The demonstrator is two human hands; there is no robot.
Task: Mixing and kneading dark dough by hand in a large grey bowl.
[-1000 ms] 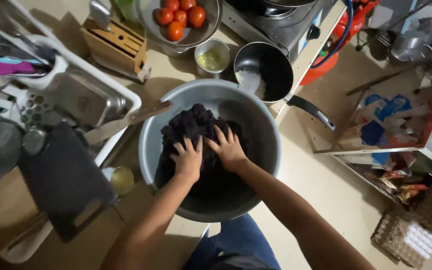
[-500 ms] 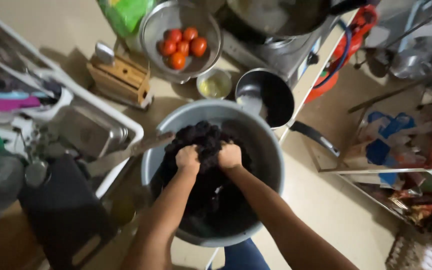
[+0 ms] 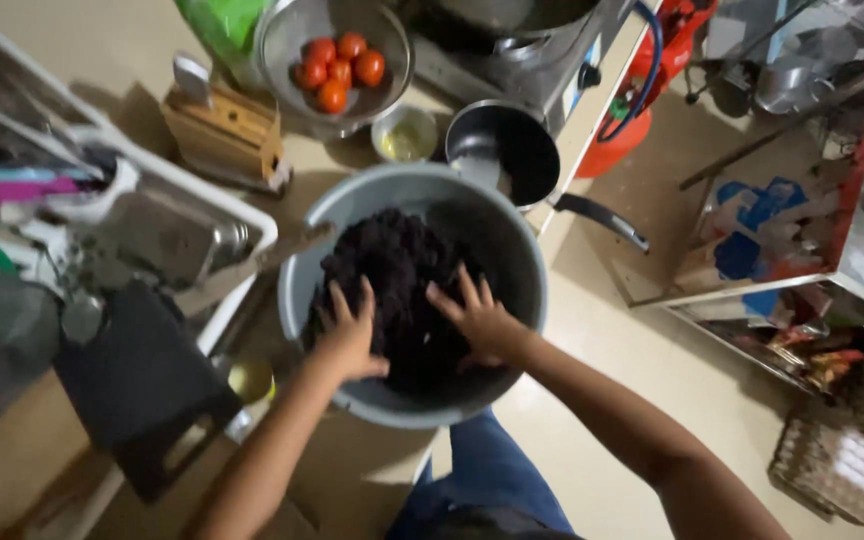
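A large grey metal bowl (image 3: 527, 262) sits on the counter in front of me, filled with a dark, almost black clumpy mass (image 3: 397, 270). My left hand (image 3: 348, 333) lies flat on the near left side of the mass, fingers spread. My right hand (image 3: 478, 317) rests on its near right side, fingers also spread. Neither hand holds anything; both press on the dark stuff.
Behind the bowl stand a metal colander of red tomatoes (image 3: 337, 65), a small bowl of yellowish liquid (image 3: 404, 135) and a black pan (image 3: 502, 148). A wooden knife block (image 3: 224, 130) and a white dish rack (image 3: 132, 230) are at the left, with a black cutting board (image 3: 142, 385). Shelves stand at right.
My hands were bunched as fists at the top of the mass; now they have opened and slid toward me onto its near side. The view shifted slightly.
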